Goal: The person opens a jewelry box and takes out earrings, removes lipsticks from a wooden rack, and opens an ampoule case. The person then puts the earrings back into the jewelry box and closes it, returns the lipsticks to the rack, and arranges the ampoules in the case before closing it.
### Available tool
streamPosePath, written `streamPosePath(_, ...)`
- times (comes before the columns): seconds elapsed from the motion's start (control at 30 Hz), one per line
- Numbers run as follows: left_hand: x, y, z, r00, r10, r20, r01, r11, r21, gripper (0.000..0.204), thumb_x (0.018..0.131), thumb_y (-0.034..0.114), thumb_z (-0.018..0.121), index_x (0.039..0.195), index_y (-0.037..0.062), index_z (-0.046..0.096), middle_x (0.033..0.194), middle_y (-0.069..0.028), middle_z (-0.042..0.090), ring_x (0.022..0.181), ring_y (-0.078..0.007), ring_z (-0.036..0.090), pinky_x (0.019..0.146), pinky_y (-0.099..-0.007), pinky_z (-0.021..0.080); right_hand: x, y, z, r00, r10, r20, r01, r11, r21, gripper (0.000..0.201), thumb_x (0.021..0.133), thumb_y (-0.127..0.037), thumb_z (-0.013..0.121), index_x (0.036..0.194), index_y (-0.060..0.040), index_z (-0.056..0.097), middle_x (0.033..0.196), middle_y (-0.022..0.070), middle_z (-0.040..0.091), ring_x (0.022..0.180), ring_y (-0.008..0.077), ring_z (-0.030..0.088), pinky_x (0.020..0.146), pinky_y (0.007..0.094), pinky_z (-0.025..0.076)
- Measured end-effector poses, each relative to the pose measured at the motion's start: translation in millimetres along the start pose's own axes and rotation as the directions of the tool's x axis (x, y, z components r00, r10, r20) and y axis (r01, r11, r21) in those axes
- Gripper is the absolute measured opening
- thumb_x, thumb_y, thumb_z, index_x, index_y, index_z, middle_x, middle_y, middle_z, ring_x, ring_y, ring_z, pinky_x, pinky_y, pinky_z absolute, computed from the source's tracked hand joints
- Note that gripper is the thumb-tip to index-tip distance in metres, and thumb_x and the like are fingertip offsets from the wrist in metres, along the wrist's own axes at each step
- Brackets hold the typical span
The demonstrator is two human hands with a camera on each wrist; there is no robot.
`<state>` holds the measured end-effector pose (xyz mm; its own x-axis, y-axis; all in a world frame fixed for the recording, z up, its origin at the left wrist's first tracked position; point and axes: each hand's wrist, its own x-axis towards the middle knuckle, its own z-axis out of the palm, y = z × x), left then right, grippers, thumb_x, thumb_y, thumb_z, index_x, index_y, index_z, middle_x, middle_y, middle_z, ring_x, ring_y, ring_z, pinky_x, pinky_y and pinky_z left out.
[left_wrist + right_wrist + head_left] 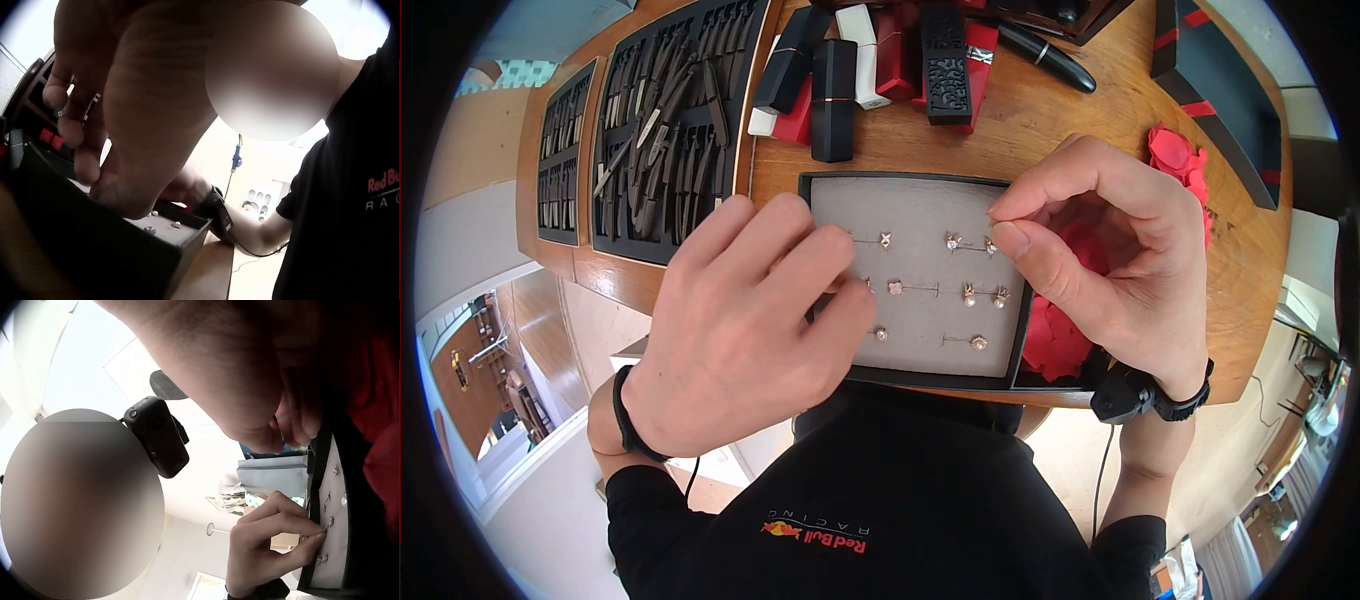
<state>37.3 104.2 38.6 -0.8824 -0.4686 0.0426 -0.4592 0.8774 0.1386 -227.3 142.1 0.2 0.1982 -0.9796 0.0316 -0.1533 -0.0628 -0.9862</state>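
Little earrings (970,299) sit on a grey pad (900,206). Hands apart: left hand (745,315) at nine o'clock, right hand (1135,270) at two, thumb meeting finger; whether either grips anything, I can't tell. Featherlight, probably slippery and bendable; best pinched by their heads.

hands (745,320): 2 | grey-lined box (920,205): 1 | earrings (979,343): 8+ | slotted trays (615,205): 2

The head view looks down from above over the desk (1000,150), the box (850,200), the left hand (740,310) and the right hand (1110,270). Each wrist view sits low, close against its own palm, facing across toward the opposite hand; all three share the box.
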Motion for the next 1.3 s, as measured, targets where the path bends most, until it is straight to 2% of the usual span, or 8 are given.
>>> streamPosePath(0.1, -1.5, -2.2, -6.5, 0.999, -0.023, 0.031, 0.023, 0.999, -0.026, 0.028, 0.059, 0.01, 0.084, 0.084, 0.0074, 0.072, 0.089, -0.0033, 0.058, 0.083, -0.025, 0.058, 0.069, -0.0389, 0.045, 0.2, -0.5, -0.1, 1.0, 0.003, 0.002, -0.003, 1.0, 0.01, 0.014, 0.093, 0.0, 0.081, 0.104, 0.0011, 0.074, 0.099, 0.0059, 0.073, 0.087, 0.0097, 0.069, 0.078, 0.0229, 0.054)
streamPosePath(0.27, -1.0, 0.2, -9.3, 0.995, -0.095, -0.045, 0.091, 0.992, -0.088, 0.025, 0.065, 0.012, 0.088, 0.087, 0.0083, 0.075, 0.09, -0.0029, 0.061, 0.085, -0.0252, 0.059, 0.07, -0.0397, 0.048, 0.2, -0.7, -0.7, 1.0, 0.009, 0.013, -0.009, 1.0, -0.003, 0.014, 0.093, 0.001, 0.081, 0.105, 0.0015, 0.074, 0.099, 0.006, 0.073, 0.088, 0.01, 0.069, 0.079, 0.023, 0.055)
streamPosePath(0.4, -1.2, -4.4, 1.4, 0.995, -0.083, -0.064, 0.074, 0.989, -0.13, 0.025, 0.066, 0.012, 0.088, 0.087, 0.0083, 0.076, 0.09, -0.0029, 0.061, 0.084, -0.0253, 0.059, 0.07, -0.0396, 0.048, -0.1, 0.8, -0.3, 1.0, 0.001, 0.007, -0.001, 1.0, 0.007, 0.015, 0.093, 0.001, 0.081, 0.105, 0.0016, 0.074, 0.099, 0.0062, 0.073, 0.088, 0.0101, 0.07, 0.079, 0.0231, 0.055)
streamPosePath(0.77, -0.5, -10.0, 6.1, 0.996, -0.094, -0.001, 0.091, 0.969, -0.23, 0.024, 0.067, 0.01, 0.089, 0.087, 0.0084, 0.076, 0.09, -0.0024, 0.062, 0.086, -0.0247, 0.059, 0.073, -0.0383, 0.049, -0.6, -1.9, 0.1, 1.0, 0.014, 0.011, -0.014, 1.0, -0.006, 0.014, 0.093, 0.001, 0.081, 0.105, 0.0016, 0.073, 0.1, 0.0064, 0.072, 0.088, 0.0098, 0.069, 0.079, 0.0229, 0.055)
streamPosePath(1.07, -1.2, -9.5, 2.6, 0.991, -0.134, 0.009, 0.132, 0.96, -0.246, 0.026, 0.066, 0.009, 0.09, 0.086, 0.0086, 0.074, 0.089, -0.0025, 0.063, 0.085, -0.0251, 0.059, 0.073, -0.0386, 0.048, -0.1, -2.2, -0.4, 1.0, 0.013, 0.018, -0.013, 1.0, -0.016, 0.015, 0.093, 0.001, 0.081, 0.105, 0.0019, 0.073, 0.1, 0.0065, 0.072, 0.088, 0.0096, 0.069, 0.078, 0.0228, 0.055)
streamPosePath(1.3, 1.3, -8.5, 7.0, 0.994, -0.109, 0.003, 0.107, 0.97, -0.219, 0.025, 0.066, 0.008, 0.089, 0.086, 0.0091, 0.073, 0.09, -0.003, 0.062, 0.086, -0.0255, 0.058, 0.075, -0.0389, 0.048, -0.3, -1.9, 0.0, 1.0, 0.014, 0.012, -0.014, 1.0, -0.006, 0.015, 0.092, 0.002, 0.081, 0.105, 0.0018, 0.073, 0.1, 0.0067, 0.072, 0.088, 0.0096, 0.069, 0.078, 0.0227, 0.054)
